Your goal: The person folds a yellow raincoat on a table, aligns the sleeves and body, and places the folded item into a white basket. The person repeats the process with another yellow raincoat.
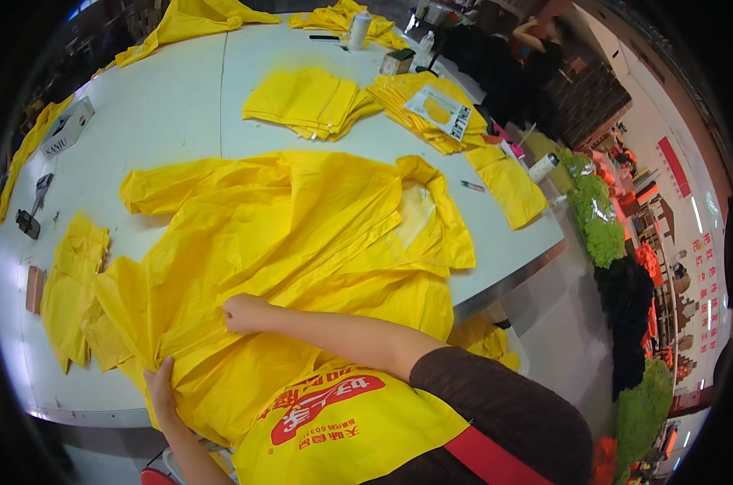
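Note:
A large yellow raincoat (pixel 302 210) is spread, creased, over the near part of the white table (pixel 172 105), one sleeve stretching to the far left. A white patch shows inside its opening at the right. My right hand (pixel 245 314) is closed in a fist on the middle of the coat, with a fold of the material in its grip. Lower and to the left, my left hand (pixel 163 385) pinches the coat's near edge by the table's front. The fingertips of both hands are partly hidden.
Folded yellow stacks (pixel 302 99) lie beyond the coat, with a flat printed packet (pixel 439 111) on the right one. A spray can (pixel 360 31), small scissors (pixel 472 186) and a white box (pixel 67 128) sit around the table. Green bundles (pixel 594 214) lie past its right edge.

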The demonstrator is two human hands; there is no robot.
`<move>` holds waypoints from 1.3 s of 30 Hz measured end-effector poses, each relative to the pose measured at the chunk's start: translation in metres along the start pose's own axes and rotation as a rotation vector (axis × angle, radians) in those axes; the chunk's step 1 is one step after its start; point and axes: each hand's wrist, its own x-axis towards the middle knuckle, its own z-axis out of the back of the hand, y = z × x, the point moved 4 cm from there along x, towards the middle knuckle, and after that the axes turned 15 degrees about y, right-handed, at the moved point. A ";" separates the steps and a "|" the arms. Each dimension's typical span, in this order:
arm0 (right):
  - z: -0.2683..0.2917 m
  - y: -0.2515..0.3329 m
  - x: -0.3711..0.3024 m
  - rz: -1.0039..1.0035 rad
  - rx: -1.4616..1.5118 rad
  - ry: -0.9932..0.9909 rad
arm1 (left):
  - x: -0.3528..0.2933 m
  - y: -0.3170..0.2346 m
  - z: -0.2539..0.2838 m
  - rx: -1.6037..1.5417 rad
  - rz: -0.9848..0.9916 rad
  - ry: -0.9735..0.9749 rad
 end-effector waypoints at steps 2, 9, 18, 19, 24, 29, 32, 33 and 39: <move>0.022 -0.021 -0.020 -0.041 -0.016 0.037 | 0.004 0.011 0.019 0.017 -0.006 -0.030; 0.206 -0.305 -0.221 -0.648 -0.169 -0.586 | 0.009 0.023 0.032 0.181 -0.053 -0.069; 0.193 -0.276 -0.263 -0.330 -0.339 -0.752 | 0.017 -0.010 0.016 1.038 0.033 -0.906; 0.198 -0.260 -0.266 -0.245 -0.336 -0.701 | 0.020 -0.020 0.001 1.063 -0.224 -0.926; 0.195 -0.228 -0.245 0.076 -0.660 -0.617 | 0.074 -0.014 -0.204 0.830 -0.317 0.112; 0.193 -0.266 -0.199 -0.362 -0.748 -0.191 | 0.095 0.033 -0.359 1.035 -0.522 0.559; 0.189 -0.293 -0.193 0.009 -0.856 -0.306 | 0.120 0.068 -0.402 1.211 -0.494 0.499; 0.191 -0.314 -0.189 -0.047 -0.829 -0.231 | 0.132 0.076 -0.416 1.268 -0.478 0.483; 0.227 -0.319 -0.222 -0.138 -0.203 -0.301 | 0.152 0.080 -0.434 1.166 -0.410 0.543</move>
